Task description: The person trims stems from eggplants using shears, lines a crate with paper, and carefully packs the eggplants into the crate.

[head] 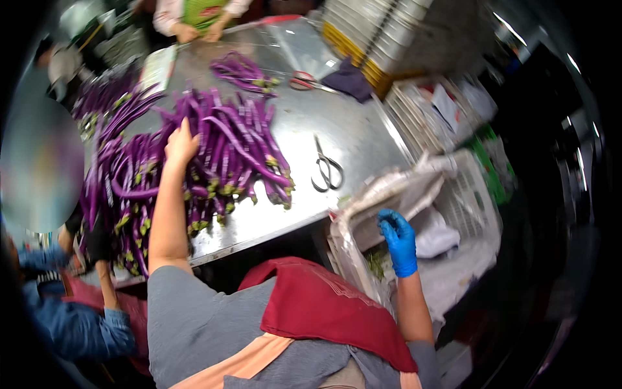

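Observation:
Long purple eggplants (pixel 226 141) lie in a wide heap across the metal table (pixel 301 126). My bare left hand (pixel 182 145) reaches onto the heap, its fingers among the eggplants; whether it grips one cannot be told. My right hand (pixel 397 238), in a blue glove, is raised over a plastic-lined crate (pixel 359 204) with its fingers curled; nothing plainly shows in it. Black-handled scissors (pixel 326 170) rest on the table between my hands. Farther back lie a small bunch of eggplants (pixel 240 73), red-handled scissors (pixel 303 81) and a dark cloth (pixel 347 80).
A co-worker's black-gloved hand (pixel 98 240) is at the heap on the left; another person's hands (pixel 199 33) are at the far table edge. Stacked crates (pixel 369 39) stand at the back right, with a white crate (pixel 413 114) of bags beside the table.

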{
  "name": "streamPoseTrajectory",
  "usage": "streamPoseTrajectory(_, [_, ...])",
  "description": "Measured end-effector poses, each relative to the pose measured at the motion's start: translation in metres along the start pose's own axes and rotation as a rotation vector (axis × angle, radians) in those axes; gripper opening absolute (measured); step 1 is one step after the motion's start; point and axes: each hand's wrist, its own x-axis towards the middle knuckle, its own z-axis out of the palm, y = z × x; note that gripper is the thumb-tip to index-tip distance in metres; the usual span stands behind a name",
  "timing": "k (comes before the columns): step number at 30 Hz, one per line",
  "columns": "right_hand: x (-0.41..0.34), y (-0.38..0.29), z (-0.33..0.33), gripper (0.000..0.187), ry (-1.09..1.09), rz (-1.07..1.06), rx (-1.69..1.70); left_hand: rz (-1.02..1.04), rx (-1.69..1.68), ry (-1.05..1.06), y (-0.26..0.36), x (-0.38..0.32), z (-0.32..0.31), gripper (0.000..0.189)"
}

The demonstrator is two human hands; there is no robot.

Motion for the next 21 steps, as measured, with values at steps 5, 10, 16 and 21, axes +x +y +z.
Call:
streamPoseTrajectory(5, [-0.035, 0.043, -0.054, 0.031, 0.26, -0.001, -0.182, -0.081, 0.249, -0.229, 0.033, -0.013, -0.005, 0.063])
streamPoseTrajectory(10, [-0.077, 0.075, -0.09, 0.054, 0.305, 0.15, -0.544, 0.411, -0.091, 0.176, 0.068, 0.01, 0.01, 0.052])
streamPoseTrajectory(16, [-0.125, 0.06, -0.155, 0.07, 0.605, 0.487, -1.512, 1.141, -0.599, -0.332, 0.274, -0.097, 0.021, 0.051])
streamPoseTrajectory(21, [-0.179, 0.076, -0.213, 0.081, 0.857, 0.695, -0.935, 1.831, -0.005, -0.327, 0.386, -0.207, 0.073, 0.065])
